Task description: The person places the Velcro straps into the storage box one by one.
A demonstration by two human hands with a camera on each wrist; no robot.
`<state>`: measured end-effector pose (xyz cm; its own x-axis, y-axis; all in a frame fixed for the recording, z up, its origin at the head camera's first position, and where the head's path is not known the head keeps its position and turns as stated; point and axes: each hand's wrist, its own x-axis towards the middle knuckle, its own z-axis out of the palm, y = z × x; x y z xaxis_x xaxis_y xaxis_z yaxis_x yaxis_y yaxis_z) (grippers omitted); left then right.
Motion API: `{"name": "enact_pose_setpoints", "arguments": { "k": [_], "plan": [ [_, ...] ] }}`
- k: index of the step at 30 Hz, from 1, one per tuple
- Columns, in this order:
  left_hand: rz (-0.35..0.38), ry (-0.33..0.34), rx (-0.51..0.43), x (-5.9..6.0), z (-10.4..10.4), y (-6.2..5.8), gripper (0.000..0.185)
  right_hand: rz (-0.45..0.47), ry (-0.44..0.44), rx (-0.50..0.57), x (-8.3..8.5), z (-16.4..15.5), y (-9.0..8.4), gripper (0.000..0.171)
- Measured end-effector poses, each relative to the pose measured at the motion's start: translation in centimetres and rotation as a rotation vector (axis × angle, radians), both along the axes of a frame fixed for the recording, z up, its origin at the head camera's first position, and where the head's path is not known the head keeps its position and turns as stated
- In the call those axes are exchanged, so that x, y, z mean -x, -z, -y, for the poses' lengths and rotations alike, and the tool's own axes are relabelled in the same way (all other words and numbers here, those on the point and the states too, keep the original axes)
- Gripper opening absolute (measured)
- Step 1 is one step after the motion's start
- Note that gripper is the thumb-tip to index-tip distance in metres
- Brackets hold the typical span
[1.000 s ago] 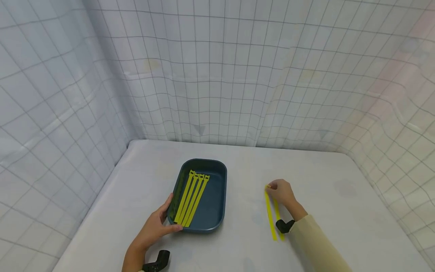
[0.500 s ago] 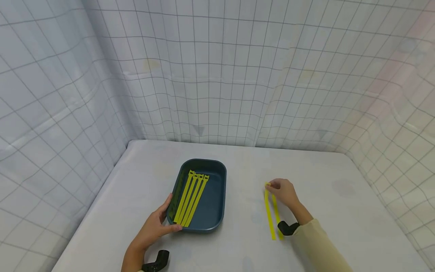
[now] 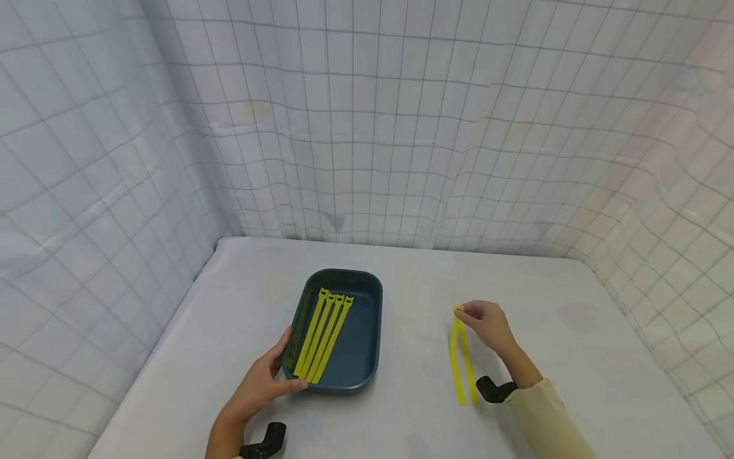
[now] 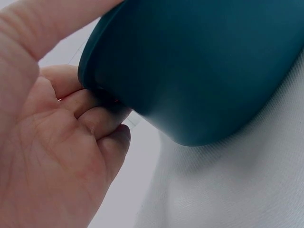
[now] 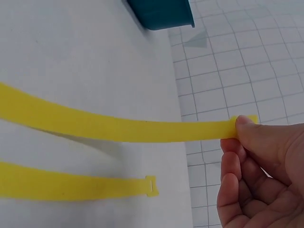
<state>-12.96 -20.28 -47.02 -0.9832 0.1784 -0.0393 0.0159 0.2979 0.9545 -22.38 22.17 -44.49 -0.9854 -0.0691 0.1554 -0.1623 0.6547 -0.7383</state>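
My left hand point(image 3: 258, 386) holds the near left corner of a dark teal tray point(image 3: 358, 350), thumb over the rim. In the left wrist view, the other fingers point(image 4: 102, 121) curl beneath the rim of the tray point(image 4: 199, 71). Several yellow hook-and-loop cable ties point(image 3: 322, 338) lie side by side in the tray, slotted heads at the far end. My right hand point(image 3: 487, 324) pinches another cable tie point(image 5: 142, 129) by its head, raised and bowed, its tail trailing down towards the table. Beside it a second cable tie point(image 5: 76, 183) lies flat, its slotted head showing.
A white cloth covers the table point(image 3: 413, 408). White sheeting with a grid pattern point(image 3: 367, 159) hangs behind and on both sides. Black wrist cameras point(image 3: 496, 389) sit on both wrists.
My right hand has drawn slightly right and lifted the head of the pinched cable tie, so it now bows across above the one lying beside it. My left hand and the tray stay put.
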Motion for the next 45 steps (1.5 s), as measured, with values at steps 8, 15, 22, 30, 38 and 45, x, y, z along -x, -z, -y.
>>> {"name": "enact_pose_setpoints", "arguments": {
  "k": [8, 15, 22, 30, 38, 45],
  "plan": [
    [0.006, -0.003, 0.006, 0.1, 0.0, 0.2, 0.102, -0.040, -0.018, 0.021, -0.7, -0.3, -1.1, 0.019],
    [0.004, 0.007, -0.003, -0.1, -0.2, -0.1, 0.102, -0.043, -0.031, 0.010, -1.3, -0.7, -2.1, 0.021],
    [0.009, 0.003, -0.010, 0.0, -0.3, 0.0, 0.102, -0.058, -0.029, 0.013, -2.6, -1.2, -2.7, 0.020],
    [0.001, -0.009, -0.002, 0.0, -0.2, 0.3, 0.102, -0.088, -0.028, 0.040, -3.6, -1.2, -3.3, 0.019],
    [-0.020, -0.002, 0.000, 0.0, -0.1, 0.3, 0.101, -0.120, -0.024, 0.027, -4.5, -1.4, -3.7, 0.016],
    [-0.017, -0.002, 0.002, 0.1, -0.1, 0.5, 0.102, -0.145, 0.013, 0.022, -5.4, -1.6, -3.6, 0.015]
  ]
}}
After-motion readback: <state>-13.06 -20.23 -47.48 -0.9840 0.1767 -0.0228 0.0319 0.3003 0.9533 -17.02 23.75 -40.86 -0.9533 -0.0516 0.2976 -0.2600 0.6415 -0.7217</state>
